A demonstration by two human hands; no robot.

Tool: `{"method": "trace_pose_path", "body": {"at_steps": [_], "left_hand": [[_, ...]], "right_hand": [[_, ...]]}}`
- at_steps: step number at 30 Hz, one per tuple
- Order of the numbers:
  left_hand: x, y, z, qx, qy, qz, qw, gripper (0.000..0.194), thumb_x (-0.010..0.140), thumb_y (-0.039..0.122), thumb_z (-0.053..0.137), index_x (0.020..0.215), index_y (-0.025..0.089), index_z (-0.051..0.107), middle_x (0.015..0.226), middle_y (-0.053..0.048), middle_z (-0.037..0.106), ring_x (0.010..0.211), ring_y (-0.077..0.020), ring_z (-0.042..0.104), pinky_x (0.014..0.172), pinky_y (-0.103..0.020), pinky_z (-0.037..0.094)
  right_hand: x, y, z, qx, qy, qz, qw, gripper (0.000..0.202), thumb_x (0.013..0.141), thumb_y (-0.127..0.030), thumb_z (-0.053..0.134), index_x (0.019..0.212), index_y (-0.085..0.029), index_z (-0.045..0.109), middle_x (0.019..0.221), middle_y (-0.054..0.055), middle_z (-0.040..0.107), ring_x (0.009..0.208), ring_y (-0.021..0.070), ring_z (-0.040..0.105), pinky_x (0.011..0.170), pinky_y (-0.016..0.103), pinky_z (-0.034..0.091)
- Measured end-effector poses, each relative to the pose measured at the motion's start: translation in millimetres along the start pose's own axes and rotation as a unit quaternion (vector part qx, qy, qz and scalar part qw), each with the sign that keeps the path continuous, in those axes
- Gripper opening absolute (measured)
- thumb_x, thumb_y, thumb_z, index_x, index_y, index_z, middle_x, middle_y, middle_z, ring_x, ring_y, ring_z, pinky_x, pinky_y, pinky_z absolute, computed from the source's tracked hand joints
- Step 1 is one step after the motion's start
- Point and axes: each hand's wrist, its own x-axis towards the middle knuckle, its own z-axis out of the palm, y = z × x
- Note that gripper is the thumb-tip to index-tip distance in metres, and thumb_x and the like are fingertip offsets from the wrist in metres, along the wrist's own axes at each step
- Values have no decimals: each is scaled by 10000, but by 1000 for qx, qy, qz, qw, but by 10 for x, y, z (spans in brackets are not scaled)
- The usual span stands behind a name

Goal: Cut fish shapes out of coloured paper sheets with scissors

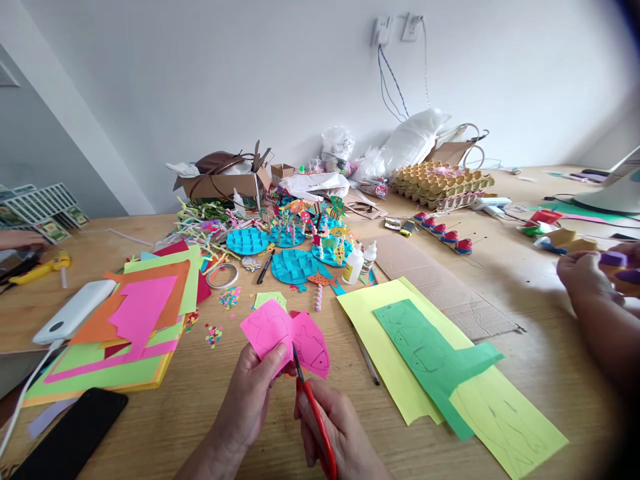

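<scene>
My left hand pinches a pink sheet of paper with fish outlines drawn on it, low in the centre of the view. Red-handled scissors are in my right hand, their dark blades at the pink paper between its left part and a right part that bears a drawn fish. Beyond my hands lie a small yellow-green paper piece and an orange paper fish above a beaded stem.
Coloured sheets, a white power bank and a black phone lie left. Green paper rests on yellow sheets at right. Glue bottles stand near blue discs. Another person's hand is far right.
</scene>
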Motion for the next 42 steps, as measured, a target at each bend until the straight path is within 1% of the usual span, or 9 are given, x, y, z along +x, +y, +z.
{"method": "trace_pose_path", "body": {"at_steps": [4, 11, 17, 26, 28, 33, 38, 42], "left_hand": [[5, 26, -4, 13, -2, -9, 1000, 118, 642, 234, 700, 682, 155, 622, 601, 13, 631, 546, -116, 545, 548, -232, 456], [14, 35, -11, 29, -1, -2, 1000, 124, 646, 246, 693, 680, 150, 624, 598, 7, 626, 548, -120, 537, 550, -243, 461], [-3, 34, -6, 40, -23, -1, 999, 98, 671, 230, 668, 699, 148, 622, 602, 10, 614, 556, -114, 521, 561, -238, 451], [19, 17, -11, 35, -17, -4, 999, 74, 687, 223, 659, 715, 163, 624, 622, 20, 622, 569, -116, 520, 563, -238, 450], [10, 22, -6, 35, -18, -8, 999, 77, 685, 226, 661, 719, 163, 629, 622, 18, 625, 576, -118, 526, 573, -241, 452], [-21, 6, 3, 28, -16, -5, 999, 108, 684, 237, 667, 751, 154, 652, 709, -3, 657, 679, -135, 554, 656, -251, 463], [-11, -35, 3, 20, -23, -1, 1000, 97, 697, 242, 657, 680, 148, 641, 660, 13, 629, 642, -115, 535, 644, -232, 457], [-2, -37, 12, 19, -18, -5, 1000, 93, 692, 240, 662, 682, 150, 641, 675, 12, 636, 649, -115, 537, 657, -235, 460]], "right_hand": [[-7, -20, 0, -2, -8, 2, 1000, 536, 759, -701, 333, 638, -186, 418, 406, -79, 359, 327, 55, 334, 318, 162, 241], [-11, -52, -4, 6, -16, 10, 1000, 542, 743, -715, 341, 647, -188, 421, 391, -81, 361, 331, 62, 345, 336, 170, 247], [-9, -79, 3, 18, -12, 22, 1000, 546, 721, -728, 358, 634, -191, 414, 380, -85, 349, 331, 63, 339, 338, 171, 249], [-15, -34, -1, 16, -11, 11, 1000, 545, 751, -706, 344, 645, -178, 432, 391, -82, 354, 327, 56, 337, 331, 163, 243], [-12, -35, 2, 24, -16, 13, 999, 535, 758, -693, 355, 659, -174, 443, 383, -82, 359, 324, 58, 339, 334, 165, 240], [-8, -51, 20, 45, -16, 17, 999, 522, 762, -677, 376, 673, -168, 457, 372, -87, 358, 320, 57, 333, 335, 163, 235], [-6, -31, 24, 57, -9, 23, 998, 546, 735, -705, 381, 662, -169, 453, 364, -88, 366, 316, 52, 330, 333, 159, 240], [-4, 15, 18, 56, -8, 19, 998, 536, 742, -699, 379, 651, -174, 444, 365, -87, 368, 301, 48, 326, 315, 156, 224]]}}
